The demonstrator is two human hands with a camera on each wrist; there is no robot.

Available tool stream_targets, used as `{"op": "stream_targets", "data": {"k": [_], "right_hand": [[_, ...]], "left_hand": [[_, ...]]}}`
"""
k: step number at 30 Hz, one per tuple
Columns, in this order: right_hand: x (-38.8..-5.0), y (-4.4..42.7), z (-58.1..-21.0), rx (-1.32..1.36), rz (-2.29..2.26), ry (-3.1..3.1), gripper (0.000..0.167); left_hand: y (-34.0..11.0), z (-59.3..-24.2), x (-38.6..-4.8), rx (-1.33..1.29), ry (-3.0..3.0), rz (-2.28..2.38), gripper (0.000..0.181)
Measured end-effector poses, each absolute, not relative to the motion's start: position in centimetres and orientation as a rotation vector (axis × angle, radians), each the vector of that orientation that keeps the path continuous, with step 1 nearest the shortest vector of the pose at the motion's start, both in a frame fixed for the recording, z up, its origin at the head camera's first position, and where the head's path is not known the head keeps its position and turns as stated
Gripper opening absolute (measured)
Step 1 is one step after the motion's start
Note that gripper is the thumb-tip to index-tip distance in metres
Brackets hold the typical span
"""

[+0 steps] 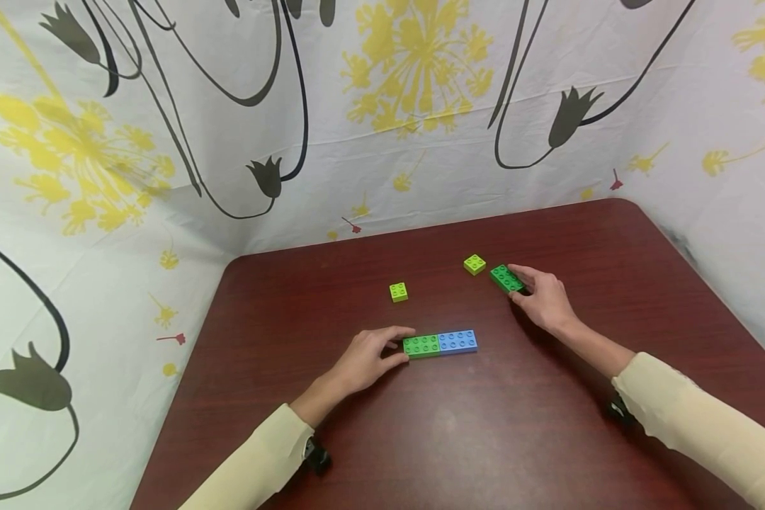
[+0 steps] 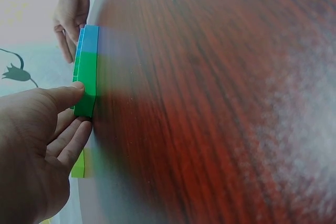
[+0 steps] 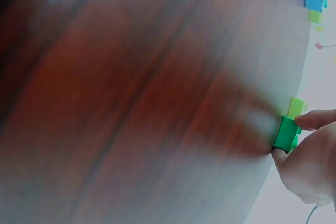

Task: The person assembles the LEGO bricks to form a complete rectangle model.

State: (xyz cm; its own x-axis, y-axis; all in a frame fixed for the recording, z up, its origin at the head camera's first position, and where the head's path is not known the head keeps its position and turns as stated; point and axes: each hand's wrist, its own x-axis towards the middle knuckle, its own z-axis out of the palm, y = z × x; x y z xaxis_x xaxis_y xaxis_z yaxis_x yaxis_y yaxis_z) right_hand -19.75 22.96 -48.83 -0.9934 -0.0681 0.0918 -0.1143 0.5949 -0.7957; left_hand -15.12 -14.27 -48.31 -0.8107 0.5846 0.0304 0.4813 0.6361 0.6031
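Note:
A mid-green toy building brick (image 1: 421, 346) and a blue brick (image 1: 457, 341) lie end to end in one row on the table. My left hand (image 1: 365, 360) pinches the green brick's left end between thumb and fingers; the left wrist view shows the thumb on the brick's side (image 2: 86, 85). Farther back and to the right, my right hand (image 1: 544, 301) grips a darker green brick (image 1: 506, 278), also seen in the right wrist view (image 3: 286, 132). Its thumb and fingers lie on opposite sides of that brick, which sits at an angle on the table.
Two small lime-green bricks stand at the back: one (image 1: 398, 292) behind the row, the other (image 1: 474, 264) just left of the darker green brick. The dark red-brown table (image 1: 446, 439) ends at a patterned cloth (image 1: 421, 184) at the back and sides.

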Motion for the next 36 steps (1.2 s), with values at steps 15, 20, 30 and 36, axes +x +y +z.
{"op": "stream_targets", "data": {"k": [15, 20, 30, 36], "right_hand": [[-19.2, 22.8, -48.5, 0.141, 1.389, -2.748, 0.055], [-19.0, 22.8, -48.2, 0.137, 1.399, -2.767, 0.052], [-18.8, 22.7, -47.5, 0.155, 1.383, -2.847, 0.053], [-18.8, 22.9, -47.4, 0.181, 1.364, -2.901, 0.053]], "left_hand": [[-14.3, -48.4, -15.1, 0.878, 2.683, 0.924, 0.045], [-14.3, -48.4, -15.2, 0.881, 2.679, 0.929, 0.045], [-14.3, -48.4, -15.2, 0.888, 2.681, 0.920, 0.046], [-14.2, -48.3, -15.2, 0.895, 2.686, 0.913, 0.046]]}}
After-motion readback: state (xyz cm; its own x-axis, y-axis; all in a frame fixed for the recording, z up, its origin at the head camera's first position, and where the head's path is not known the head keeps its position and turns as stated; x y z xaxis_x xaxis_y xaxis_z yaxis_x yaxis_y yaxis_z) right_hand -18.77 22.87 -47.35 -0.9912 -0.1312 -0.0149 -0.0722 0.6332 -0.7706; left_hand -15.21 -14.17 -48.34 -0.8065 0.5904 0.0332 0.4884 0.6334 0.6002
